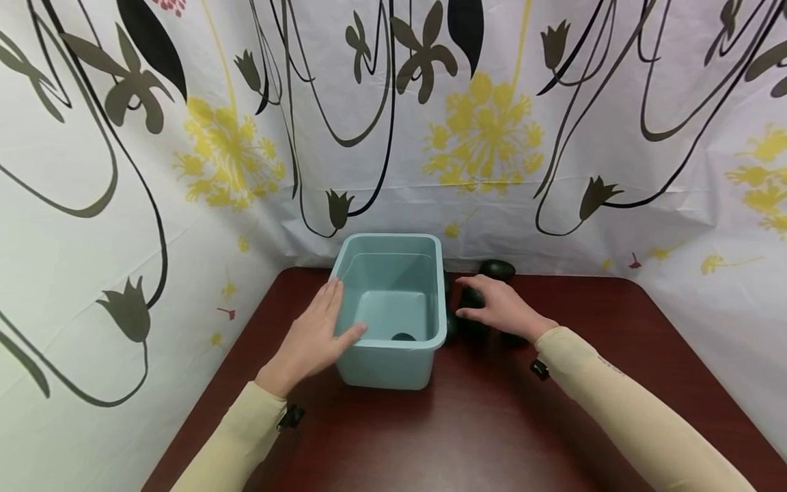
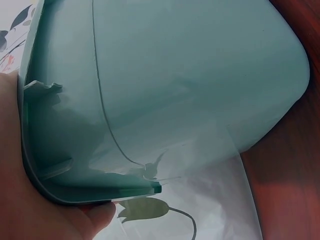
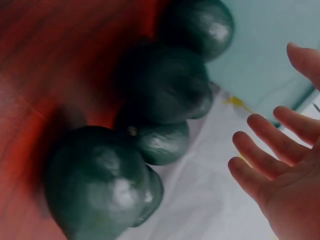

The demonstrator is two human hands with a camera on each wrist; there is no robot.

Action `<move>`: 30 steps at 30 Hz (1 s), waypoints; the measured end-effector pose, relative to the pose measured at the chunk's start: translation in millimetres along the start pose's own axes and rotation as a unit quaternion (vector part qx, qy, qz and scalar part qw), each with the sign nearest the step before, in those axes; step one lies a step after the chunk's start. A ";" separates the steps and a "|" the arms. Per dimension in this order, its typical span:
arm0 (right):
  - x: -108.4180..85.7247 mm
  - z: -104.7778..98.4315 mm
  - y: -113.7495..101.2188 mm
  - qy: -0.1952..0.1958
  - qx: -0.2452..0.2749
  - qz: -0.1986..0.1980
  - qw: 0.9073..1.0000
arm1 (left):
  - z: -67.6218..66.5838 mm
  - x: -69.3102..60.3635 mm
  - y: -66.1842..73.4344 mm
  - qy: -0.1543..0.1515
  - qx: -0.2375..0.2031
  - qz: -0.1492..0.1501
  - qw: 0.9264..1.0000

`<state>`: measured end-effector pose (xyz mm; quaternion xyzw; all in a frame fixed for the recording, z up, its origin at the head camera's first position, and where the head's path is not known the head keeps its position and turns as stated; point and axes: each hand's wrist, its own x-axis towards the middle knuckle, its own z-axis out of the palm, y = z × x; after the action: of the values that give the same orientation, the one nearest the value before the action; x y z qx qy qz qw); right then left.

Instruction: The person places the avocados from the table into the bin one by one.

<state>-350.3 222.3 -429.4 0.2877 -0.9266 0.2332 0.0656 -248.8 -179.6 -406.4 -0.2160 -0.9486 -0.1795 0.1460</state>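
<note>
A light teal plastic bin (image 1: 389, 365) stands on the dark red table. My left hand (image 1: 310, 338) rests on its left rim near the front corner, fingers straight, thumb reaching over the rim. Part of one dark avocado (image 1: 403, 337) shows inside at the bottom; the front wall hides the rest. Beside the bin's right wall lie several dark green avocados (image 3: 97, 182). Over them hovers my right hand (image 1: 504, 307), its fingers spread and the palm bare. The right wrist view shows this hand (image 3: 285, 175) apart from the avocados.
A white curtain (image 1: 381, 164) with flowers and vines hangs behind the table and along both sides. One avocado (image 1: 498, 270) lies against it at the table's back edge. The wooden tabletop (image 1: 479, 437) extends toward me and to the right.
</note>
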 end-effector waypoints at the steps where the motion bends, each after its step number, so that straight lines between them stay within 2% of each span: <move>1: 0.2 2.3 0.4 -0.005 0.000 0.001 1.000 | -0.4 -0.1 -0.1 0.000 0.001 0.000 1.000; 11: 2.2 26.1 2.0 -0.043 -0.010 -0.004 0.999 | -2.8 -2.2 -1.0 -0.004 -0.003 -0.004 1.000; 14: 1.2 31.9 2.7 -0.042 -0.017 -0.013 0.999 | -2.5 -1.4 -1.7 -0.003 -0.002 -0.003 1.000; 22: 2.8 49.4 4.8 -0.022 -0.094 -0.053 0.994 | -1.3 0.9 -2.6 -0.008 -0.004 -0.005 1.000; 30: 10.9 59.4 -0.2 -0.016 -0.153 -0.045 0.987 | -2.9 1.1 -2.3 -0.004 0.003 -0.003 1.000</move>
<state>-358.4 188.7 -479.0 0.3196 -0.9383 0.0811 0.1040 -250.3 -182.3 -404.1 -0.2139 -0.9502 -0.1764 0.1420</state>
